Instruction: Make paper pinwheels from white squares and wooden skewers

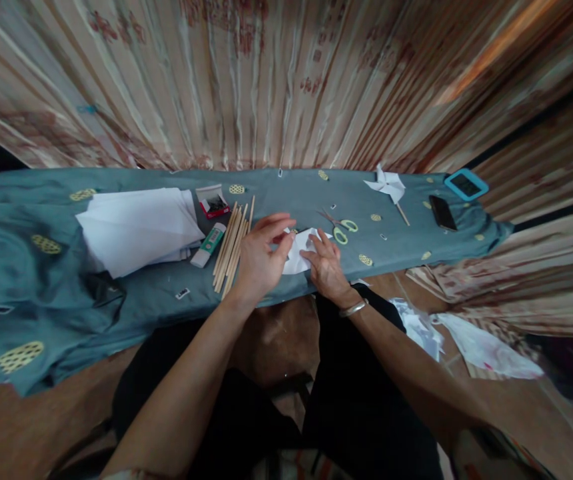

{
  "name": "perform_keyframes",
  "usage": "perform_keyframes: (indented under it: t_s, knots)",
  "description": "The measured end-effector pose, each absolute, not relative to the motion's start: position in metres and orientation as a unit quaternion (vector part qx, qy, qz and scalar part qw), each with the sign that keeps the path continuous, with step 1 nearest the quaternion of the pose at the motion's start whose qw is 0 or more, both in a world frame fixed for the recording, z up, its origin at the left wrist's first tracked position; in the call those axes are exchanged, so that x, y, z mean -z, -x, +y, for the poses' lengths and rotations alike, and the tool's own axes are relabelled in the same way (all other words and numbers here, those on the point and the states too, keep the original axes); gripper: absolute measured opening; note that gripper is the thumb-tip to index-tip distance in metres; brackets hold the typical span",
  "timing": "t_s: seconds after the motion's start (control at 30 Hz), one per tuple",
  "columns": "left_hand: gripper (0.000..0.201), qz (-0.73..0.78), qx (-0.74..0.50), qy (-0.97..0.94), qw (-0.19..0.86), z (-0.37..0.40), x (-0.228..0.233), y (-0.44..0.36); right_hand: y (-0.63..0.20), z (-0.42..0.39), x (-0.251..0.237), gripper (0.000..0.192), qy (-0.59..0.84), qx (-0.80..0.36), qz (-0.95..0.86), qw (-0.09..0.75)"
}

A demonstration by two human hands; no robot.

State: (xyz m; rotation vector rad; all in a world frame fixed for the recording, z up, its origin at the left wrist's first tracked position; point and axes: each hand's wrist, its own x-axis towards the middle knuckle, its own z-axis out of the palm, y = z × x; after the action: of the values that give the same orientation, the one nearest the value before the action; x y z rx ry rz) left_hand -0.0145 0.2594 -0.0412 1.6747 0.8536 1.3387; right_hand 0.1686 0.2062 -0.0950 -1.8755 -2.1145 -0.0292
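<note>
Head view: my left hand [259, 257] fingers pinch a folded white paper piece [302, 250], right hand [327, 267] presses it flat; one finished white paper pinwheel [389, 185] lies apart, this one's half-folded.

On the counter [41, 220], a stack of paper [136, 230] lies at the left. Right of it come a glue stick [208, 245], then a bundle of sticks [232, 248]. A folded paper [302, 250] sits at the middle, scissors [340, 227] just right, a pinwheel [388, 185] and phone [442, 212] farther right.
</note>
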Motion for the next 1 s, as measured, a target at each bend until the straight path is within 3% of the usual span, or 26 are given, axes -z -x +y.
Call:
perform_keyframes:
  t_s: [0.73,1.0]
  knots:
    - [0.020,0.406,-0.514,-0.644,0.394,0.272,0.055,0.019,-0.173,0.213,0.094,0.035,0.627,0.001,-0.762,0.164]
    - [0.021,0.417,-0.494,-0.662,0.379,0.277,0.045,0.015,-0.192,0.222,0.103,0.033,0.638,-0.078,-0.709,0.291]
